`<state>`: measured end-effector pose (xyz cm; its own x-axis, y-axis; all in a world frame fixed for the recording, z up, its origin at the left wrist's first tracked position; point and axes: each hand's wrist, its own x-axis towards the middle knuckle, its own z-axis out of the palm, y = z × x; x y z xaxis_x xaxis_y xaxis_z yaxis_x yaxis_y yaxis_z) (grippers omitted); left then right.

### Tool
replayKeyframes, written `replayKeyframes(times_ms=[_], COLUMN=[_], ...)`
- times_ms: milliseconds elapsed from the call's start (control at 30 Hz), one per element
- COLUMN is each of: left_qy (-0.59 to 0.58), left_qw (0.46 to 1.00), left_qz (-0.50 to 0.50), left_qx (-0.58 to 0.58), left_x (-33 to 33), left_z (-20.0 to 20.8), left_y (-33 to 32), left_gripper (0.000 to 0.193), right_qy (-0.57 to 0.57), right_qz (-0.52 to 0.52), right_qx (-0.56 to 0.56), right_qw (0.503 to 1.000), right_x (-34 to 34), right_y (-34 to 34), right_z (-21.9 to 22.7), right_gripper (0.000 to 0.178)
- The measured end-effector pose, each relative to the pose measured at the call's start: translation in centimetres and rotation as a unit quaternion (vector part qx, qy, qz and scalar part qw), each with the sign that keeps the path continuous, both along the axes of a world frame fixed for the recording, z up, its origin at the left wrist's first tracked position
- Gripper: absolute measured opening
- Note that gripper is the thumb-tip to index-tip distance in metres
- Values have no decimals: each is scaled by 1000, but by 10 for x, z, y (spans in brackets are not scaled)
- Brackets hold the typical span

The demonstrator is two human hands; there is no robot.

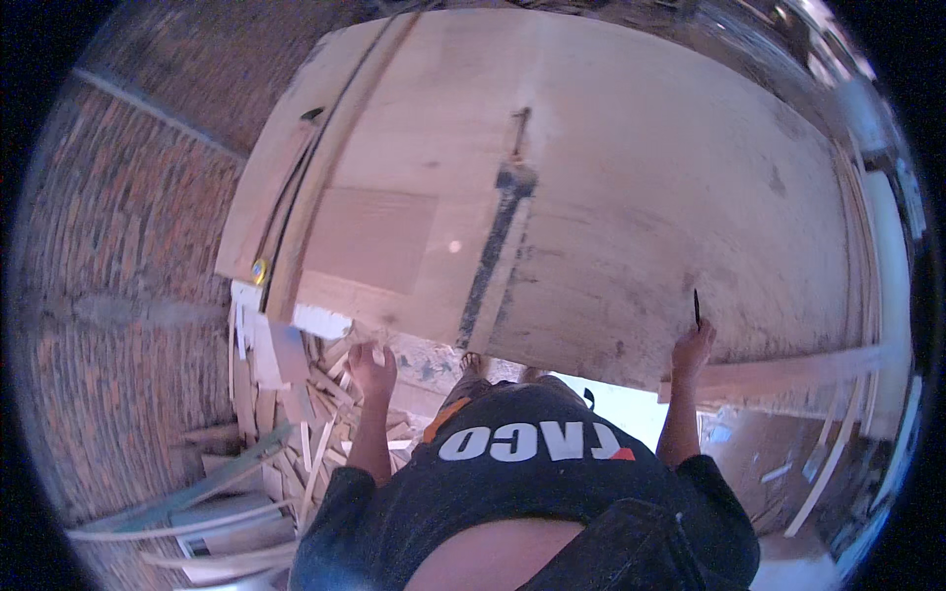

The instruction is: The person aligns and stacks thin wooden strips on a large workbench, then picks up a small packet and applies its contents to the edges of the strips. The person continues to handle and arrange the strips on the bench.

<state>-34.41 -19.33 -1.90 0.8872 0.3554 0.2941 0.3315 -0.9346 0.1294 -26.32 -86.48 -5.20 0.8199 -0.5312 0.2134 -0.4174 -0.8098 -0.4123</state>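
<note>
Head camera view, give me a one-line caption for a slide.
Left hand grips the near edge of a large plywood sheet; right hand holds a dark pencil against it.

Board (pixel 631 187): pale wood sheet, matt, smooth, with grey scuffs and dusty smears. Panel (pixel 370 239): slightly darker wood, fine-grained, matt. Clamp (pixel 501 231): dark, dull metal bar, worn. Pencil (pixel 697 307): thin and dark, held in the right hand (pixel 692 352); finish too small to tell. Offcuts (pixel 296 414): raw wood strips, rough-edged, near the left hand (pixel 372 370). Wall (pixel 118 246): rough red brick. Shirt (pixel 532 473): dark matt cloth. Tape (pixel 259 270): yellow, likely plastic.
</note>
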Motion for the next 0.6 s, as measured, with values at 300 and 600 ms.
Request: replayKeyframes(times_ms=[300,600], left_qy=[21,151], left_qw=[997,952], left_qz=[-36,-255], left_qx=[-69,-80], left_x=[119,260], left_z=[43,-23], left_y=[95,154], left_gripper=[49,82], right_qy=[86,-17], right_qz=[69,26], right_qx=[42,103], right_qw=[993,994], right_x=[-43,-58], right_y=[144,289], right_z=[29,38], right_gripper=[26,18])
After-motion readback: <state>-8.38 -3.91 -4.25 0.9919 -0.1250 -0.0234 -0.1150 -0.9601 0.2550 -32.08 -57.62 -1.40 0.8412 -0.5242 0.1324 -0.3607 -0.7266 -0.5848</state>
